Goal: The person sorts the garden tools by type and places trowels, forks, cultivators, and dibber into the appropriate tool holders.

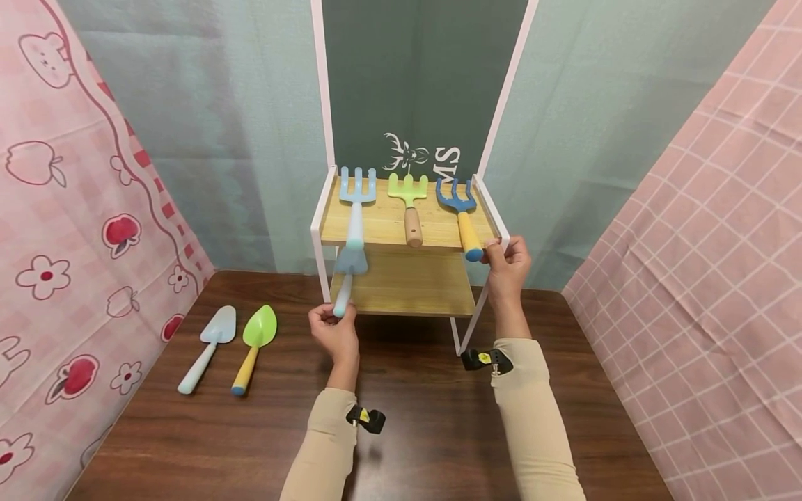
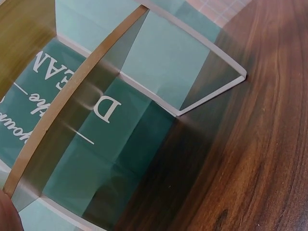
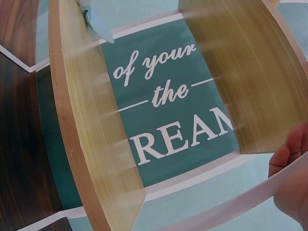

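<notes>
A two-tier shelf rack (image 1: 410, 306) with wooden boards and a white metal frame stands before me. My left hand (image 1: 336, 334) grips its left side at the front corner of the lower board, right by the handle end of a blue-grey trowel (image 1: 351, 261) lying on that board. In the left wrist view, only a fingertip (image 2: 8, 214) shows at the board's end. My right hand (image 1: 509, 268) holds the upper right front corner, its fingers (image 3: 288, 147) around the white frame. On the top board lie a light blue fork (image 1: 357, 202), a green fork (image 1: 410, 195) and a blue fork with yellow handle (image 1: 465, 223).
Left of the rack, a pale blue trowel (image 1: 213, 337) and a green trowel with yellow handle (image 1: 255, 341) lie on the dark wooden table (image 1: 426, 431). A green lettered panel (image 1: 426, 83) rises behind the rack. Pink cloths (image 1: 702, 229) hang at both sides.
</notes>
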Tool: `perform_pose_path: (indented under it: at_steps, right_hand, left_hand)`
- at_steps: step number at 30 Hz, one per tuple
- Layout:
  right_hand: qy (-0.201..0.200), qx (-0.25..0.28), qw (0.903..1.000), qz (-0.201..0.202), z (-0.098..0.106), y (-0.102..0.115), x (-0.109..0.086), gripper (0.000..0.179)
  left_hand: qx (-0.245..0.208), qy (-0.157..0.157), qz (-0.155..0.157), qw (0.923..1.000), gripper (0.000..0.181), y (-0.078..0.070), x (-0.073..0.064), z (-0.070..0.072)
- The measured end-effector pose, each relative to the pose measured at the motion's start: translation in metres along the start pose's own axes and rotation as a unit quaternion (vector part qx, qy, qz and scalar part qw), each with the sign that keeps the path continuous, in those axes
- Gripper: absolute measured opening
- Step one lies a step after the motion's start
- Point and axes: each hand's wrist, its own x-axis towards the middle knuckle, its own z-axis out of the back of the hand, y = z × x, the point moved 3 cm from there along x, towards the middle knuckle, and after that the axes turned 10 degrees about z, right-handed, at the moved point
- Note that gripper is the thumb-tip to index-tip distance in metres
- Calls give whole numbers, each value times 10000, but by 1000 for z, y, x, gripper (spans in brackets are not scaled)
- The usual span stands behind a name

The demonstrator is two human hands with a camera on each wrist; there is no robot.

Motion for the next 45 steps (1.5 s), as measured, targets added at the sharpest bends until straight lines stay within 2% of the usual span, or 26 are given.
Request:
perform_pose_path:
  at_steps: [7,11,14,19,24,29,34,38,40,45]
  right_hand:
    - [-22,-39,10000,29,0,0,0,20]
    - [-42,57,10000,30,0,-1,-1,21]
    - [-94,117,9999,-19,1,-2,-1,21]
    - [-120,144,9998,-53,2,0,0,21]
    - [-12,131,9999,-50,-4,9,-1,23]
    - [-25,109,9999,-45,1,-1,1,21]
    - [-66,131,9999,9,1,-2,2,19]
    - [-87,214,9997,57,0,-2,1,19]
    - [-83,238,9997,79,-1,-2,1,19]
    - [-63,183,9998,89,0,-2,0,20]
  left_hand:
    - [106,24,-11,9999,35,0,1,1]
    - [-148,120,40,9998,40,-1,-1,5]
    - [-352,250,157,9989,43,-3,-4,9]
    - [-299,420,369,9980,42,-6,-8,17]
    - [-104,752,621,9952,40,-16,-9,24]
    - [539,1101,835,9889,38,-15,-8,35]
    - [1374,1423,965,9755,36,-19,-7,41]
    - [2006,1616,870,9623,31,-24,-6,47]
    - [2408,1707,751,9525,28,-27,-5,50]
    - [3334,1988,346,9209,28,-34,-3,60]
